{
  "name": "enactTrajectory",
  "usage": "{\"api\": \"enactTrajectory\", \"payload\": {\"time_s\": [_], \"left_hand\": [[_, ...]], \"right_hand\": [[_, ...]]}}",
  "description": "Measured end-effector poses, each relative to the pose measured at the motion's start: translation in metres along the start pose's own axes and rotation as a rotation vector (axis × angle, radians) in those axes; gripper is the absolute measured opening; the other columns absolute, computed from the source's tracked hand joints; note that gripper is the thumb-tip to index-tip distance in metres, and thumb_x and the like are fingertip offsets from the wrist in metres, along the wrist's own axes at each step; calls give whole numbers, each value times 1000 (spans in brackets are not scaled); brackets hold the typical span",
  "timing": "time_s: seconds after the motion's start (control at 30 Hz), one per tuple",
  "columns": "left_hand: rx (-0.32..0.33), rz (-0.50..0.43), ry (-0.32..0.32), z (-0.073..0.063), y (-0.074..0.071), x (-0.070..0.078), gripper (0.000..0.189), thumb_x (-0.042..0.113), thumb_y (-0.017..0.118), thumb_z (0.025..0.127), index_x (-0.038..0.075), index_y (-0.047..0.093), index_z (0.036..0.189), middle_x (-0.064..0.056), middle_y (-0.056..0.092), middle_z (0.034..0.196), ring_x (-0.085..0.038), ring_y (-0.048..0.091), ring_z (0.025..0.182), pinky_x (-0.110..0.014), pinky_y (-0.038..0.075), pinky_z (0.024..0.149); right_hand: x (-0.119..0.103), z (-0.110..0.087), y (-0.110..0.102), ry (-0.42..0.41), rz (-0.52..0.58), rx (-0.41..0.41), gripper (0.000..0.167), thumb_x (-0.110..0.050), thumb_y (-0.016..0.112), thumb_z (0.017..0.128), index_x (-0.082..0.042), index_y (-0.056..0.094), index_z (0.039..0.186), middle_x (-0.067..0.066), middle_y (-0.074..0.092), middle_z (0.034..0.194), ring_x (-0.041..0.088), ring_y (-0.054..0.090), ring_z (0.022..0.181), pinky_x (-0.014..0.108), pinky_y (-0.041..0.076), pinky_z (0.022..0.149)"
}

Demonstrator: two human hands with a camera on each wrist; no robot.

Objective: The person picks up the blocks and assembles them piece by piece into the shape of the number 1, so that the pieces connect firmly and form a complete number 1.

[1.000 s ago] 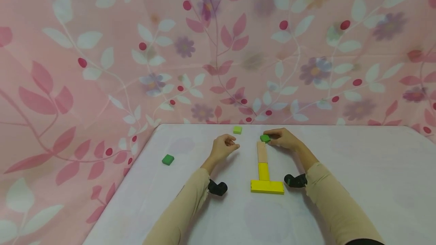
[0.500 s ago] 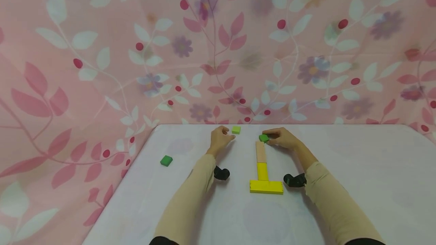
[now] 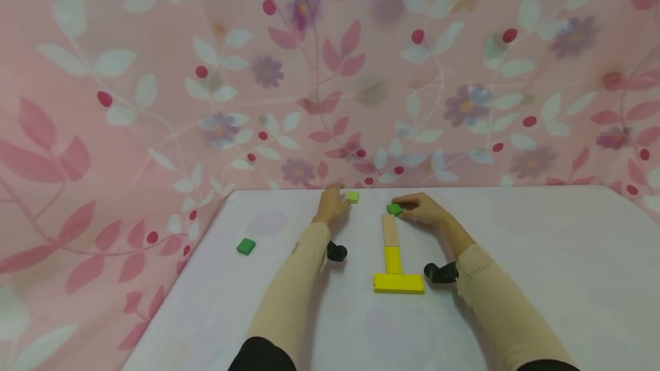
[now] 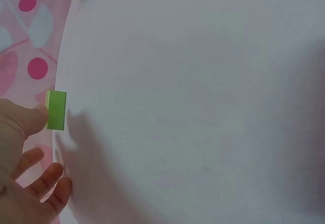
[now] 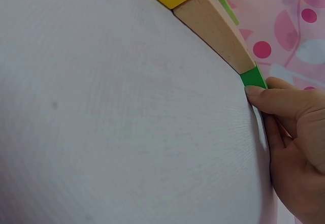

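My right hand (image 3: 423,209) pinches a small green block (image 3: 394,209) between thumb and fingers. In the right wrist view that green block (image 5: 253,77) meets the end of a plain wooden block (image 5: 216,28). A yellow block (image 3: 393,260) continues the row toward me, down to a longer yellow block (image 3: 399,284) lying crosswise. At the table's far edge, my left hand (image 3: 330,206) is beside a light green block (image 3: 353,197). In the left wrist view its thumb tip is right at the light green block's (image 4: 57,110) side, the other fingers spread apart below.
A dark green block (image 3: 246,247) lies alone on the left of the white table (image 3: 541,279). Behind the far edge hangs a pink floral cloth (image 3: 371,73). Black wrist devices (image 3: 337,252) protrude inward from both sleeves.
My left hand has moved forward, away from me, to the light green block. The right hand stays at the green block. The whole view has shifted slightly.
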State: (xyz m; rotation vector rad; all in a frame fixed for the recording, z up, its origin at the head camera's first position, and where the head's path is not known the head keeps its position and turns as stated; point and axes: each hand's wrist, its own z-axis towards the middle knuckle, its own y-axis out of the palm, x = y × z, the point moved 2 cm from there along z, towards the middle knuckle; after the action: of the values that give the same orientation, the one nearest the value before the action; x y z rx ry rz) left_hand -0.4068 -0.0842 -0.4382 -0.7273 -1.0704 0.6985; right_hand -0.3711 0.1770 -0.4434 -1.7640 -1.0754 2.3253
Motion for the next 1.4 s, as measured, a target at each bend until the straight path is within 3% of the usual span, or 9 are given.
{"api": "enactTrajectory", "payload": {"time_s": [0.1,0.2,0.23,0.37,0.53,0.67,0.93,1.1,1.4], "left_hand": [[-50,-10,1,10,10,-14,43,16,64,83,2,57,124,-13,61,123,-33,54,114,-39,39,100],[-89,-27,-16,9,9,-11,41,12,62,84,1,58,123,-15,61,122,-38,53,113,-44,39,99],[-123,-28,-54,3,0,1,43,7,62,83,-2,56,125,-18,59,125,-41,51,116,-48,37,100],[-134,13,-41,-7,-8,18,42,5,58,85,-4,55,126,-19,59,124,-41,52,111,-49,40,97],[-149,62,19,-10,-9,27,40,1,56,87,-2,56,126,-16,62,116,-31,56,97,-41,44,91],[-184,42,-1,-9,-10,32,38,2,57,87,-1,57,125,-16,61,115,-31,52,97,-43,43,90],[-103,93,-9,-12,-7,36,13,-1,62,82,-5,66,93,-12,65,88,-26,56,86,-37,46,84],[-55,0,-52,-15,-6,38,25,2,66,78,-11,65,99,-19,66,96,-31,58,94,-39,45,88],[-125,-115,-53,-20,6,42,34,8,66,80,-11,62,108,-18,64,99,-26,57,91,-36,48,84]], "right_hand": [[-2,1,1,0,1,-1,46,-4,64,84,8,53,128,26,51,131,41,45,122,52,30,105],[-3,2,2,-4,-4,1,46,-4,64,84,8,53,127,26,52,130,41,45,121,52,31,104],[-4,2,3,-10,-12,2,45,-4,64,85,8,53,127,26,52,130,41,46,121,52,32,104],[-5,3,2,-15,-24,7,44,-3,64,85,9,53,127,26,52,130,40,46,121,51,32,103],[-5,3,2,-14,2,1,44,-1,63,85,10,52,127,27,51,130,42,44,122,52,31,104],[-5,2,2,-18,-13,0,44,-2,63,86,10,52,127,27,51,130,42,44,122,52,31,104],[0,3,0,2,-20,8,45,-3,64,86,7,53,128,25,51,132,40,44,123,52,30,105],[-1,3,0,0,-2,12,45,-3,64,85,8,53,127,26,51,132,41,43,123,53,29,105],[0,3,0,13,-5,11,45,-3,64,84,8,53,127,25,51,131,40,43,124,53,28,106]]}}
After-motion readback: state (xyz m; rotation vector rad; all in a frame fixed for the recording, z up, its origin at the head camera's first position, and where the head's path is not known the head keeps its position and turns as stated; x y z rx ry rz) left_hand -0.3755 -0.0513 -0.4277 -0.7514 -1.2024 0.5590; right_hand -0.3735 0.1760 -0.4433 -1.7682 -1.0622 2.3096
